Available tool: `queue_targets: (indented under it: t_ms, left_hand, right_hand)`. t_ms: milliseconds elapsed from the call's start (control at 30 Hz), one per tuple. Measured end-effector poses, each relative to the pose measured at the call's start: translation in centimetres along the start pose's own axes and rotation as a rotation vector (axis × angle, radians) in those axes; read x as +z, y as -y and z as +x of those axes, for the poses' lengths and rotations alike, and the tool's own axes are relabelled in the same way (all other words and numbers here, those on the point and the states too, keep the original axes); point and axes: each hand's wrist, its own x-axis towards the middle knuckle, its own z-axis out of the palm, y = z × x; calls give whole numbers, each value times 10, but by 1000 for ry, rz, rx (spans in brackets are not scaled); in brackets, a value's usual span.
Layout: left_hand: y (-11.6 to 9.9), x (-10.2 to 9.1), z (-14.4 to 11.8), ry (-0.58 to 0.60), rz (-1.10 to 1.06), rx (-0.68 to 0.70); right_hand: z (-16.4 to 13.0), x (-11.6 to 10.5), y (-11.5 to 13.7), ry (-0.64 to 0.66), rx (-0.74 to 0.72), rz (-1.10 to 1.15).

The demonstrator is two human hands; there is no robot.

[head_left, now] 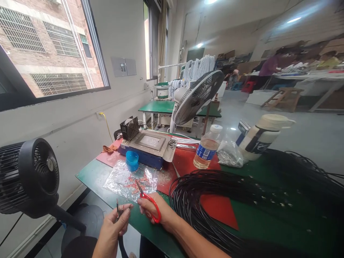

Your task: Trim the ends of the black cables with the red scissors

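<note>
Black cable (122, 247): looks light, springy and smooth-jacketed, best taken by the jacket behind its thin tip, pinched in left hand (116, 221) at the surface's (92, 175) near edge, left of red-handled scissors (156, 209) grasped in right hand (151, 206).

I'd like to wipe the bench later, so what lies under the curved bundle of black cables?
Red matting shows inside the curve of black cables; green tabletop shows beside it. Whatever lies directly beneath the cables is covered.
</note>
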Motion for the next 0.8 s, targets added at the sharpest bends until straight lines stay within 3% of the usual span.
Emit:
queue_targets:
  t_ms: [200, 467, 667, 800]
  left_hand:
    - [12, 7, -5, 20, -32, -43]
    - [13, 10, -7, -20, -54, -30]
    - [11, 13, -11, 48, -51, -50]
    - [9, 14, -13, 44, -63, -72]
  right_hand:
    - [-2, 3, 4, 69, 30, 101]
    - [-2, 3, -2, 108, -13, 69]
    - [-2, 5, -2, 130, 46, 274]
    - [-1, 5, -4, 154, 77, 286]
